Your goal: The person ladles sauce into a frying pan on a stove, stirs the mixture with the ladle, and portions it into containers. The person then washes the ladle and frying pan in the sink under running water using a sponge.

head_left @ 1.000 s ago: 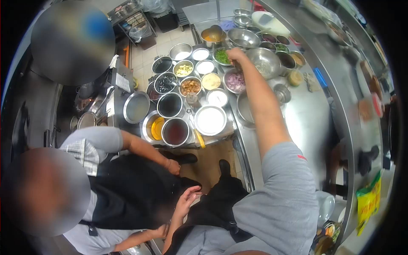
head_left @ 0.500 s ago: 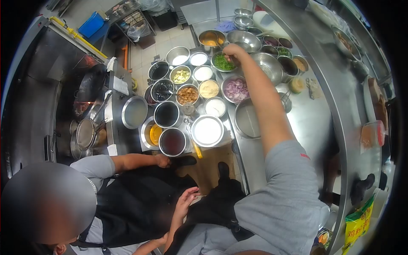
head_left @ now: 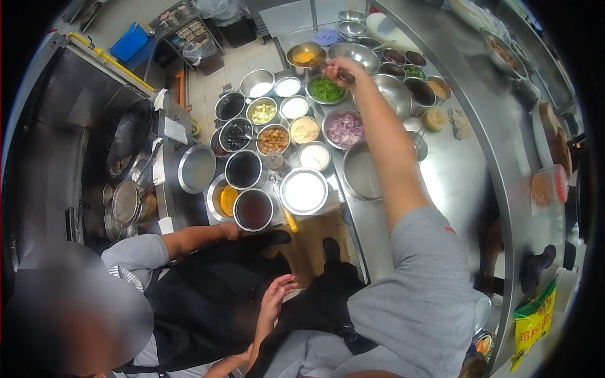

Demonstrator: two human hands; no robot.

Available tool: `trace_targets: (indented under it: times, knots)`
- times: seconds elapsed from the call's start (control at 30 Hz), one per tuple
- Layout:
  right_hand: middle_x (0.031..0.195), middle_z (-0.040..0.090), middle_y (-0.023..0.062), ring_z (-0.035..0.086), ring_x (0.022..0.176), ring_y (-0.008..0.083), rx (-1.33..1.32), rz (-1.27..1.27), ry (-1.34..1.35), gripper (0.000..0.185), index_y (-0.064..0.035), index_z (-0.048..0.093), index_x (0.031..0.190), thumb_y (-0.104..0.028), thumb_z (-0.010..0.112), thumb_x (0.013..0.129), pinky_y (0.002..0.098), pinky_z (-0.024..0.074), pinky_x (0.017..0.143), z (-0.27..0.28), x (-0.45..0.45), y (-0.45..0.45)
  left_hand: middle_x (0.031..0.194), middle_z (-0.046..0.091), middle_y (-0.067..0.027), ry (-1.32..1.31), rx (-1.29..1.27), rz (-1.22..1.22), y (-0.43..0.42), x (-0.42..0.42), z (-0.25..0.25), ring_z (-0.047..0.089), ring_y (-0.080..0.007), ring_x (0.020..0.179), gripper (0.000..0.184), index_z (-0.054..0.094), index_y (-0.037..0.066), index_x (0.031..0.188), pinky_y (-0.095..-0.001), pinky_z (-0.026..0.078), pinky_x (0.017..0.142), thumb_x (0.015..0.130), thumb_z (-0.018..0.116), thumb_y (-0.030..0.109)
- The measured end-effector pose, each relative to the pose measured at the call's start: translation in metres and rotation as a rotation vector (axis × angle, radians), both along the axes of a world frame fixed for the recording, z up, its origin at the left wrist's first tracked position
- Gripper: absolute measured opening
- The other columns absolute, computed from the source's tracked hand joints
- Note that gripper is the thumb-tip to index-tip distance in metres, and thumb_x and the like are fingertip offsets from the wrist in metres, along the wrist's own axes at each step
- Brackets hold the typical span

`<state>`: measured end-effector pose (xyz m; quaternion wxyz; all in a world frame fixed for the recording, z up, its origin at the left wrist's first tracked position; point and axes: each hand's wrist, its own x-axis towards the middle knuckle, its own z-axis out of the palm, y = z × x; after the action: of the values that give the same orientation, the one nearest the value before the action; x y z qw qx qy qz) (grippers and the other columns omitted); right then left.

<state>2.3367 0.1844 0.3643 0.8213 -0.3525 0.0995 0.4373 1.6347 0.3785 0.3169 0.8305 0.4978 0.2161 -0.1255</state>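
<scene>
Seemingly, the right hand [head_left: 341, 70] is clamped on a slim dark handle [head_left: 346, 77] over feathery shredded greens [head_left: 327, 91], beside the shiny round bowl [head_left: 291, 58] of yellow liquid near the steel worktop's [head_left: 449, 173] far-left corner; the empty left hand [head_left: 277, 293] curls loosely, well apart.

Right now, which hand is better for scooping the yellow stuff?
Probably the right hand: it holds the dark handle beside the pot of yellow stuff. The left hand is down low, empty and farther away.
</scene>
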Motion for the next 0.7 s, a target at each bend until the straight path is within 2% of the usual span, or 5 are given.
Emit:
trace_targets:
  times: [0.1, 0.17, 0.27, 0.37, 0.7]
  knots:
    - [0.080, 0.054, 0.0100, 0.054, 0.054, 0.0066, 0.071, -0.062, -0.045, 0.017, 0.0135, 0.046, 0.095, 0.000, 0.054, 0.089, 0.0165, 0.0492, 0.045, 0.006, -0.011, -0.002, 0.139, 0.054, -0.0163, -0.003, -0.009, 0.005, -0.001, -0.001, 0.002, 0.057, -0.0253, 0.122, 0.047, 0.045, -0.002, 0.140, -0.0365, 0.043, 0.104, 0.102, 0.052, 0.024]
    - [0.075, 0.053, 0.0033, 0.048, 0.050, 0.0022, 0.004, -0.139, -0.031, 0.026, 0.0167, 0.046, 0.108, -0.006, 0.051, 0.096, 0.0133, 0.0428, 0.043, 0.007, -0.013, 0.002, 0.139, 0.054, -0.0166, -0.011, -0.013, 0.007, -0.002, -0.004, 0.002, 0.057, -0.0254, 0.122, 0.047, 0.045, -0.002, 0.140, -0.0365, 0.044, 0.104, 0.102, 0.052, 0.024]
    - [0.080, 0.053, 0.0105, 0.055, 0.056, 0.0093, 0.112, -0.093, -0.036, 0.024, 0.0200, 0.043, 0.101, 0.003, 0.052, 0.087, 0.0167, 0.0493, 0.046, -0.003, -0.011, -0.002, 0.138, 0.054, -0.0170, -0.023, -0.022, 0.007, -0.003, -0.008, -0.001, 0.057, -0.0257, 0.122, 0.047, 0.045, -0.002, 0.140, -0.0364, 0.044, 0.104, 0.102, 0.051, 0.024]
    - [0.080, 0.053, 0.0106, 0.056, 0.056, 0.0099, 0.235, -0.068, 0.028, 0.028, 0.0217, 0.041, 0.104, 0.004, 0.052, 0.087, 0.0167, 0.0489, 0.045, -0.020, -0.007, -0.003, 0.139, 0.054, -0.0172, -0.021, -0.029, 0.001, -0.005, -0.013, -0.006, 0.058, -0.0260, 0.122, 0.047, 0.045, -0.002, 0.141, -0.0365, 0.044, 0.104, 0.102, 0.051, 0.024]
    - [0.076, 0.050, 0.0073, 0.050, 0.052, 0.0076, 0.288, -0.110, 0.044, 0.031, 0.0213, 0.040, 0.107, -0.004, 0.049, 0.092, 0.0159, 0.0444, 0.043, -0.036, -0.013, 0.010, 0.138, 0.054, -0.0170, -0.047, -0.059, -0.009, -0.006, -0.021, -0.007, 0.058, -0.0266, 0.121, 0.048, 0.044, -0.002, 0.141, -0.0369, 0.045, 0.103, 0.102, 0.051, 0.026]
